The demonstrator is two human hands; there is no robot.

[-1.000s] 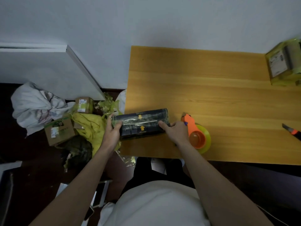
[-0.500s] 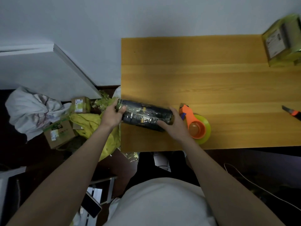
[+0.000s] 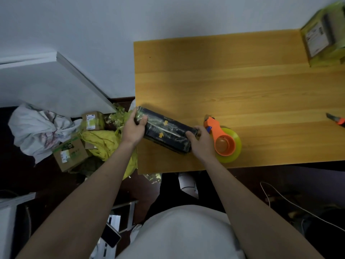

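1. The dark wrapped parcel [image 3: 168, 132] lies slantwise at the worktop [image 3: 233, 86]'s front left corner.
2. The left hand [image 3: 133, 128] grips its far-left end, fingers curled.
3. The right hand [image 3: 200, 142] grips its near-right end, beside the orange tape dispenser [image 3: 223, 142].

black package [image 3: 168, 135] | was level, now slanted | left hand [image 3: 133, 128] end farther, right hand [image 3: 200, 144] end nearer

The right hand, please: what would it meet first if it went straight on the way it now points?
The right hand points up and slightly left and grips the end of the black package, so it would push into that first. The tape dispenser lies to its right, seemingly off that line.
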